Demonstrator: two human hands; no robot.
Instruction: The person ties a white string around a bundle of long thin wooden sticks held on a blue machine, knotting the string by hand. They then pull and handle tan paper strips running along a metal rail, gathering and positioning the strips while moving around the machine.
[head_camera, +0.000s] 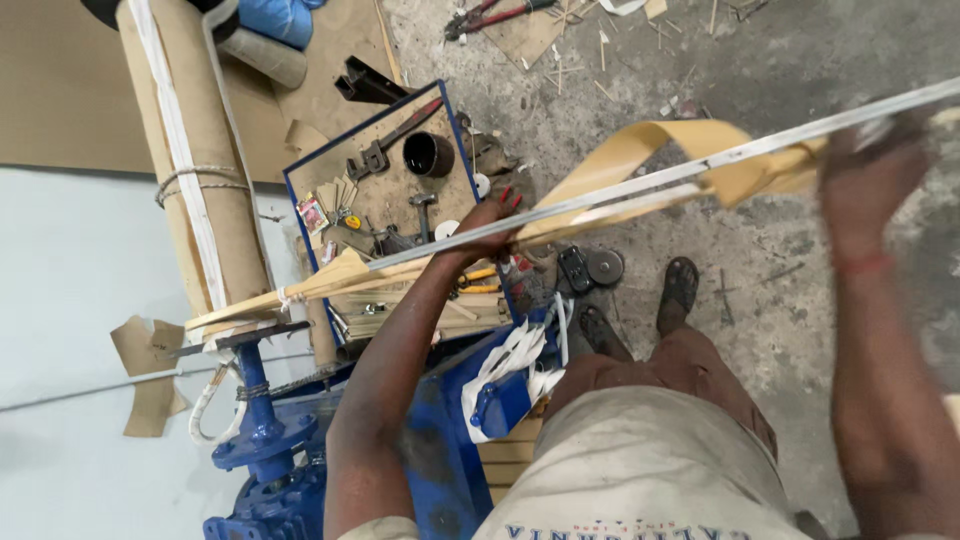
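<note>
My left hand (487, 232) grips a long thin metal strip (640, 180) together with a tan paper or tape band (640, 148) that loops along it. The strip runs from lower left to the upper right edge. My right hand (868, 160), blurred, is closed around the strip and the band's end at the upper right. The band's other end lies over the blue vise (262, 430) at the lower left, tied with white cord.
An open blue toolbox (380, 195) holds a wrench, hammer and a black cup. A tall cardboard roll (195, 150) stands at the left. Pliers (490, 18) and wood splinters litter the concrete floor. My sandalled feet (640, 300) stand below.
</note>
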